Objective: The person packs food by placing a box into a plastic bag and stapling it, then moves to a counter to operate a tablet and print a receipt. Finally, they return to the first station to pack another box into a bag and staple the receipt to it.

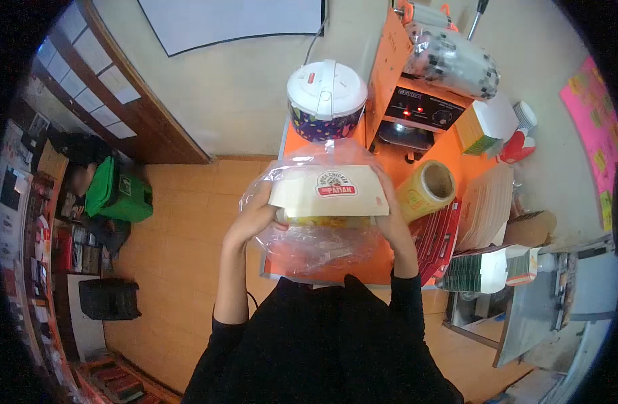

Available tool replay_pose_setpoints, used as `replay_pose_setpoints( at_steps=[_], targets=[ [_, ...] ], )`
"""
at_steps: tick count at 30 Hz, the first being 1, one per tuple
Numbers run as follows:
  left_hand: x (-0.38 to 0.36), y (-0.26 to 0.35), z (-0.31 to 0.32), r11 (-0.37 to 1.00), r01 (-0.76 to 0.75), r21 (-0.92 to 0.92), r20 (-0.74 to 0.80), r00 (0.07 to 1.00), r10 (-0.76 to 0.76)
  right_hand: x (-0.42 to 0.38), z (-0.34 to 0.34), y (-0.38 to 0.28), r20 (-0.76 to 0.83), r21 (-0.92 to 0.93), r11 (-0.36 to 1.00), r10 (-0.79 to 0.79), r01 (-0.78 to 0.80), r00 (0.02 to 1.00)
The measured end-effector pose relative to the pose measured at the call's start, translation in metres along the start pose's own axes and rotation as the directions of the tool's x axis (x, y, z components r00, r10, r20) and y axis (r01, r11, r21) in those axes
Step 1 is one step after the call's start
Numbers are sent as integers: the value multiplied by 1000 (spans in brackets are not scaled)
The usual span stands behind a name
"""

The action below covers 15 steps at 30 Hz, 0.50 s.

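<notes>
A cream cardboard food box [302, 192] with a chicken logo on its lid is held between my two hands over the orange table [282, 266]. My left hand [256, 219] grips its left end, thumb along the front edge. Around the right end closes my right hand [392, 219], its fingers partly hidden behind the box. Yellow shows along the gap under the lid. A clear plastic bag [329, 250] spreads out behind, beside and below the box, crumpled at the front.
Behind the box stands a white-lidded rice cooker [328, 94], left of an orange cup sealing machine [423, 101]. On the right are a yellow roll of film [427, 188], stacked red cartons [433, 236] and green-edged boxes [474, 271]. A green bin [123, 192] stands far left, near a person.
</notes>
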<state>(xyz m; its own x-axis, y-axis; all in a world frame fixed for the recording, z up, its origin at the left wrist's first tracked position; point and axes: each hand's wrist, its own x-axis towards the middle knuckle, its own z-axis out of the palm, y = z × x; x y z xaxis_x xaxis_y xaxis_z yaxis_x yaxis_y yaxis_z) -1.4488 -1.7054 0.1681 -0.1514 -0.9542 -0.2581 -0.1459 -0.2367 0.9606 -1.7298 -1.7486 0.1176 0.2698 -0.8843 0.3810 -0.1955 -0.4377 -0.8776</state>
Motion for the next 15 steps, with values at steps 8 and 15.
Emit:
replay_pose_setpoints(
  at_steps=[8,15],
  targets=[
    [-17,14,4,709,-503,494,108,845,525,-16,-19,-50,-18,307,917,273,-255,962],
    [-30,46,21,988,-140,63,187,974,126,-42,-25,-89,-77,467,843,341,-268,937]
  ],
)
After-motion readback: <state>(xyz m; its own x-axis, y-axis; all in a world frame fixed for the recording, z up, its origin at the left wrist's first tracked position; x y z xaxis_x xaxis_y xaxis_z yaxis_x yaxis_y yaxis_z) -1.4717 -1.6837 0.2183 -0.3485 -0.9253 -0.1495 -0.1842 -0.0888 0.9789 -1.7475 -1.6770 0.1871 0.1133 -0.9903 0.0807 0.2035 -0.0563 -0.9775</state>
